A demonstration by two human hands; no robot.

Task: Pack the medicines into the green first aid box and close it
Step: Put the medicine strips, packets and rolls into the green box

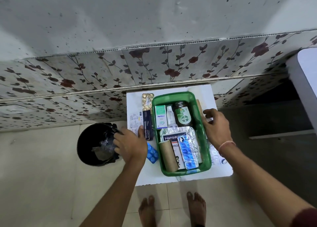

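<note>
The green first aid box [205, 137] stands open on a small white table [154, 177]. Inside lie an Optibex carton [161, 116], a white bottle [170, 114], a dark Dettol bottle [183, 114], a Hansaplast pack [173, 137], a cardboard roll [169, 155] and a blue blister strip [187, 154]. My left hand [130, 143] rests on a dark dressings box [147, 124] and a white leaflet [134, 120] left of the green box. My right hand [217, 126] hovers at the box's right rim, fingers spread over a small white item [209, 119]. A gold blister strip [147, 100] and blue tablets [151, 154] lie outside.
A black bin [96, 144] with a liner stands on the floor left of the table. A white packet [217, 155] lies right of the box. A tan stick [199, 106] lies behind my right hand. The flowered wall runs behind; my bare feet [171, 209] are below the table.
</note>
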